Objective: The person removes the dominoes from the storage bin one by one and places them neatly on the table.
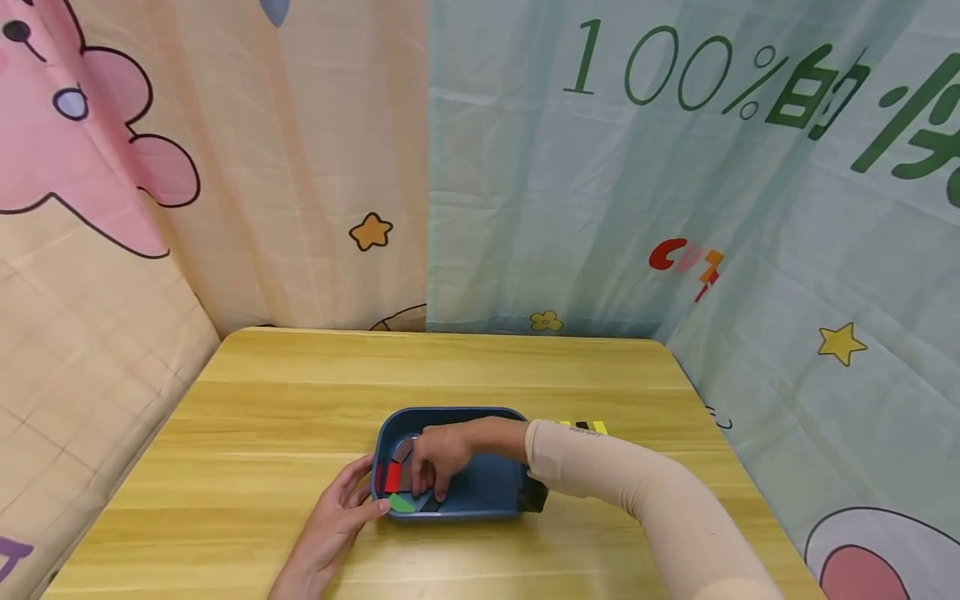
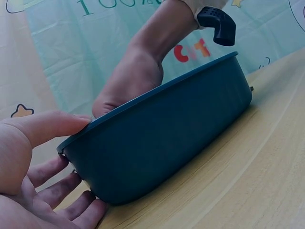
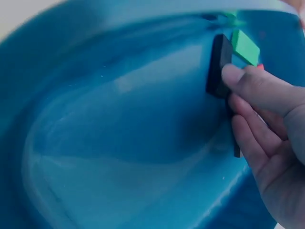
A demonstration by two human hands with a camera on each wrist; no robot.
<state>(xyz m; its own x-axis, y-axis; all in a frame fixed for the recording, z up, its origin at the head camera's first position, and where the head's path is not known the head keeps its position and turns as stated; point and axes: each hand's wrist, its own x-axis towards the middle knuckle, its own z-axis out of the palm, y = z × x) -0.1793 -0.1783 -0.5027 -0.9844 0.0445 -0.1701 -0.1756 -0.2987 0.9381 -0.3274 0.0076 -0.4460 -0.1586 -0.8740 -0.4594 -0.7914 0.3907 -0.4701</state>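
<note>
A blue plastic basin (image 1: pixel 480 515) stands on the table, with several coloured blocks gathered at its left end. My left hand (image 1: pixel 341 508) holds that end, thumb over the rim and fingers against the outer wall, as the left wrist view (image 2: pixel 43 167) shows of the same hand. Reaching down inside, my right hand (image 1: pixel 442 454) pinches a black block (image 3: pixel 219 67) between thumb and fingers. Close beyond it lies a green block (image 3: pixel 245 46). A red block (image 1: pixel 393 477) sits near the left wall, and the right fingers partly hide the pieces around it.
Yellow and black pieces (image 1: pixel 588 427) lie on the table behind the right forearm, which partly covers them. The wooden table (image 1: pixel 262 400) extends around the basin. Printed curtains (image 1: pixel 525 208) hang at the back and sides. A black wrist mount (image 1: pixel 532 494) overlaps the basin's right end.
</note>
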